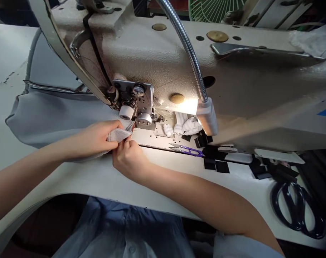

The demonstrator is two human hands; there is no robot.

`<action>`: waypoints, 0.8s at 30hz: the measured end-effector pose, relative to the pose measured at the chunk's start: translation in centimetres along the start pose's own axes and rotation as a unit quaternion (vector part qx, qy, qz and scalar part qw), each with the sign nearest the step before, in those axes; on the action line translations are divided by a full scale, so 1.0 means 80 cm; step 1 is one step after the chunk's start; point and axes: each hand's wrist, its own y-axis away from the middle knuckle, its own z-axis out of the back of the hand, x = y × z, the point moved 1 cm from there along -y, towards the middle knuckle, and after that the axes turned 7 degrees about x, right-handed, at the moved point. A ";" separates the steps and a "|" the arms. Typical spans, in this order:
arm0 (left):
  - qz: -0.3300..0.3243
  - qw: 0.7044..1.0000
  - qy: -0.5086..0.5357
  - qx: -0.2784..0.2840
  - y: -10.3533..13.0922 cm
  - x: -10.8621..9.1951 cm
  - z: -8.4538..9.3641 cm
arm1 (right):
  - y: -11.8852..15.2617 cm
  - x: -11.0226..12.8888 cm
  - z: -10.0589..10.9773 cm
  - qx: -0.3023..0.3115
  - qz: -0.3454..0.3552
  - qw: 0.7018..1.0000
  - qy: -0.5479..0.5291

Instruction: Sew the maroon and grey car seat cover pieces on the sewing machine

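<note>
A large piece of light grey fabric spreads over the machine bed to the left, with a dark-edged opening near its back. My left hand pinches a folded edge of it between thumb and fingers. Right beside it, my right hand has its fingers curled closed on the same fabric's corner. Both hands sit just in front of the sewing machine's presser area, where the metal plate and white roller-like knob hang. A bit of red shows at the fabric edge. The fingertips of the right hand are partly hidden.
Purple thread snips lie on the bed right of my hands. Around them are white elastic pieces and black strips. Black-handled scissors lie at the right edge. A lamp on a flexible neck hangs over the bed.
</note>
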 end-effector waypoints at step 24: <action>-0.064 0.953 -0.245 -0.163 -0.013 0.008 -0.036 | 0.000 -0.002 0.010 0.034 0.013 0.999 -0.012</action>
